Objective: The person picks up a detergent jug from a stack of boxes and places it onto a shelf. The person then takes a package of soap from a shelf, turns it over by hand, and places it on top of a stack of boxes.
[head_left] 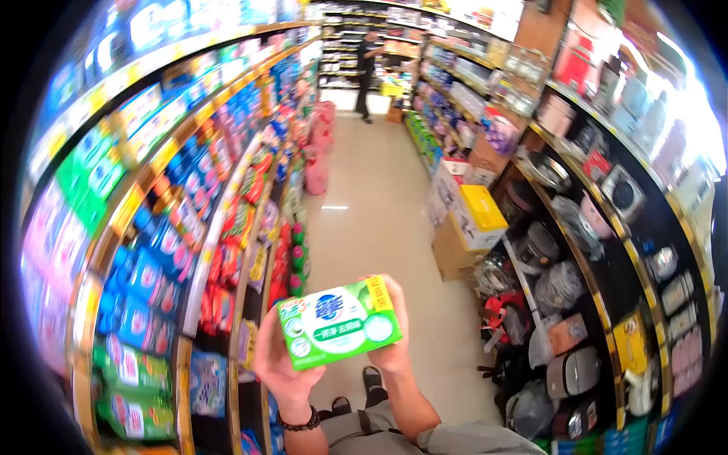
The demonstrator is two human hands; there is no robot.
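Note:
Between my two hands is a green and white laundry soap pack (339, 321) with a yellow corner, its printed face turned up toward me and slightly tilted. My left hand (279, 356) grips its left end, fingers partly hidden behind the pack. A dark beaded bracelet (299, 419) circles that wrist. My right hand (396, 334) holds the right end, with fingertips showing at the top edge. Nearest on the left are blue detergent bottles (144, 303) and green detergent bags (133, 364) on the shelf.
Shelves of packaged goods (227, 174) line the left side. On the right, a shelf holds rice cookers (572, 371) and pans. A yellow and white box (482, 216) and cardboard carton (455, 246) stand beside the aisle floor (364, 182). A person in dark clothes (367, 72) stands far ahead.

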